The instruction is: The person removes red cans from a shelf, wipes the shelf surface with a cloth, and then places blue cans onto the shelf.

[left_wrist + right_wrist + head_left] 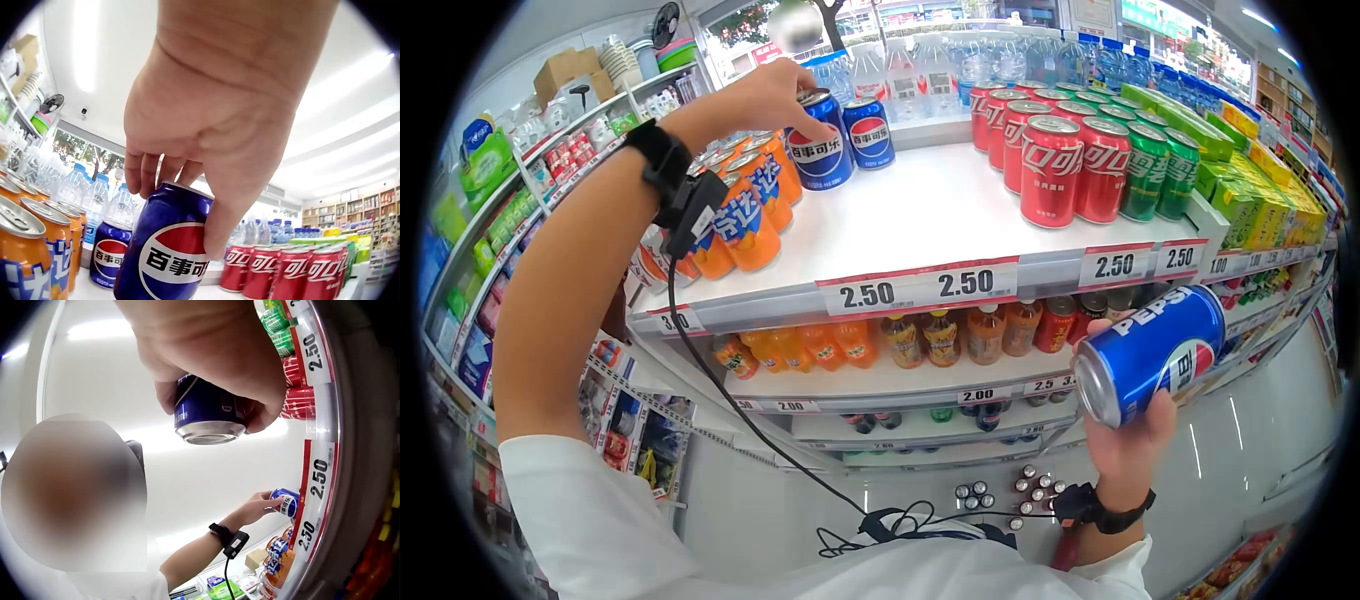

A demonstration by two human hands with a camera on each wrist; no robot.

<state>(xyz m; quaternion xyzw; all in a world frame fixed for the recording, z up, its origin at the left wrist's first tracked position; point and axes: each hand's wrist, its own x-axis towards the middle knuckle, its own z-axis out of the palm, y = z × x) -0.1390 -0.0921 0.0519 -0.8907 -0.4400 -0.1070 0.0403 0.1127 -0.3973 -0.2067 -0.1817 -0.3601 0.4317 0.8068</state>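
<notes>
My left hand (772,98) reaches down over a blue Pepsi can (822,155) at the back left of the white top shelf (920,215), gripping it from above. In the left wrist view this can (165,256) leans slightly, thumb on its near side and fingers behind its rim. Close beside it stands another Pepsi can (870,135), upright. Off the shelf's front right, my right hand (1128,440) holds a third Pepsi can (1152,352) tilted on its side. The right wrist view shows that can's silver end (209,432) between thumb and fingers.
Orange soda cans (745,225) stand in rows left of the Pepsi cans. Red cola cans (1050,172) and green cans (1143,170) fill the right side. Water bottles (935,75) line the back. Price tags (920,287) run along the front edge. More cans (975,495) stand on the floor.
</notes>
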